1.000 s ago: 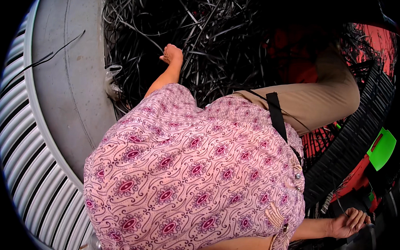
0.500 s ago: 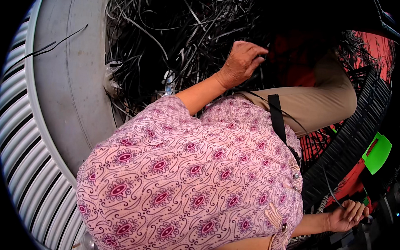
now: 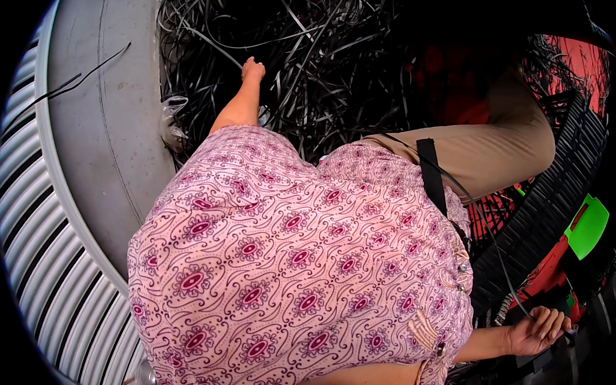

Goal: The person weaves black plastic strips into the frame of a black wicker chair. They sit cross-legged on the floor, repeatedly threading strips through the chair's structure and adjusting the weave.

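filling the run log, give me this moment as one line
left hand: at black strip pile; right hand: holding thin dark strip; grey surface: left of pile

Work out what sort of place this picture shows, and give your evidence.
Perhaps a weaving workshop: there is a big heap of loose black strips, a ribbed black panel that looks woven, and a dark strip in the right hand.

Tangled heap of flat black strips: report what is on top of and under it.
Over the heap is the bare left hand, at one long dark strip; its grip is unclear. Crumpled clear plastic sits at the left edge. Whatever lies beneath is covered by strips.
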Action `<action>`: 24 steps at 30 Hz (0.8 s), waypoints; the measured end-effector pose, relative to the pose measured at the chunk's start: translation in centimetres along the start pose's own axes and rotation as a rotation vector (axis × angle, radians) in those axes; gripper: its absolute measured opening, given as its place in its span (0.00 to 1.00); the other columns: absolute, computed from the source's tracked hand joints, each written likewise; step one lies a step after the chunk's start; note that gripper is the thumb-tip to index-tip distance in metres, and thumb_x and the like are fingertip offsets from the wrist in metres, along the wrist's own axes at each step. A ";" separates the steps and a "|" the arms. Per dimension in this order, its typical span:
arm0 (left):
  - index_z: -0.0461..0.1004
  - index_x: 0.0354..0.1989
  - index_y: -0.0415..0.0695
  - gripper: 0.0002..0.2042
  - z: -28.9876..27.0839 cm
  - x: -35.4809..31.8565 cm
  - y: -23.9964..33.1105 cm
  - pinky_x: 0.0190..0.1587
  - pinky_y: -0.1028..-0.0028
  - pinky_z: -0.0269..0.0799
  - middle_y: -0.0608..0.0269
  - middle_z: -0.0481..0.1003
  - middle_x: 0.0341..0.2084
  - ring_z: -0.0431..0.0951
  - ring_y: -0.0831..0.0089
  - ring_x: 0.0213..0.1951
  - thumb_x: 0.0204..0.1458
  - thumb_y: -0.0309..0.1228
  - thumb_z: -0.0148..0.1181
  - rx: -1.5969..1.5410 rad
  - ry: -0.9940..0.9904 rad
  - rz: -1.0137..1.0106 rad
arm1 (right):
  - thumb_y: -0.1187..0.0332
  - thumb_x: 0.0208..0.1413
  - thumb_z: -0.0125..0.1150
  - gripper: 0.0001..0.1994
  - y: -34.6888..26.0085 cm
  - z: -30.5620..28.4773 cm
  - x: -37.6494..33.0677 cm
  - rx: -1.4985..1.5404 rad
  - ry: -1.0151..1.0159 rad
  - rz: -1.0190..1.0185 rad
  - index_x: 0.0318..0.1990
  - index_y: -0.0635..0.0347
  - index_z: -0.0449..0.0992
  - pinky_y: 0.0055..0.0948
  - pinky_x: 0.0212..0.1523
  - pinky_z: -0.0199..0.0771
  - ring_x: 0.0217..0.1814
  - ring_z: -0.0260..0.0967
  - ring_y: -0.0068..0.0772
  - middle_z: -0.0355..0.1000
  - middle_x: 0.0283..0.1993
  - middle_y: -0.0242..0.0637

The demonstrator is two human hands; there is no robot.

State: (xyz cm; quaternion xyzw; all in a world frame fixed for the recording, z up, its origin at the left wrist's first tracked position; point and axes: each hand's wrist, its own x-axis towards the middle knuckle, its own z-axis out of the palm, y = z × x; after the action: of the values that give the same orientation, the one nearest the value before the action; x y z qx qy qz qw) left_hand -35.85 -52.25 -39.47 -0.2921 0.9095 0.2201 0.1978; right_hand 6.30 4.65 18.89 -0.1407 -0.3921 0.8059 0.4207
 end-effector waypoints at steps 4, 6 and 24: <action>0.78 0.54 0.53 0.20 0.0 -2.3 1.8 0.56 0.61 0.70 0.55 0.79 0.51 0.78 0.59 0.55 0.53 0.42 0.65 -0.077 0.084 -0.116 | 0.76 0.65 0.54 0.03 -0.5 0.0 -0.1 0.002 -0.106 0.081 0.43 0.64 0.72 0.22 0.24 0.54 0.20 0.57 0.19 0.64 0.25 0.29; 0.84 0.38 0.50 0.14 0.2 -3.7 2.4 0.46 0.62 0.73 0.58 0.83 0.37 0.82 0.61 0.42 0.49 0.44 0.69 -0.129 0.234 -0.103 | 0.76 0.64 0.54 0.03 -0.5 0.5 -0.3 -0.031 -0.097 0.068 0.43 0.64 0.71 0.21 0.24 0.54 0.20 0.56 0.19 0.64 0.25 0.29; 0.78 0.42 0.39 0.23 -1.3 -6.2 3.5 0.39 0.65 0.75 0.57 0.79 0.30 0.80 0.65 0.32 0.60 0.52 0.57 -0.808 0.265 -0.234 | 0.74 0.63 0.58 0.06 -0.7 0.9 -1.0 -0.054 -0.067 0.004 0.45 0.66 0.72 0.21 0.20 0.55 0.19 0.57 0.20 0.65 0.25 0.31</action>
State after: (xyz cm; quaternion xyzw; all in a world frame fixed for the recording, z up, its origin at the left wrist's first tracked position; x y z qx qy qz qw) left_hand -33.63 -47.59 -34.38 -0.4729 0.7286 0.4947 -0.0273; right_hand 6.80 3.67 19.88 -0.1257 -0.4272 0.8002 0.4018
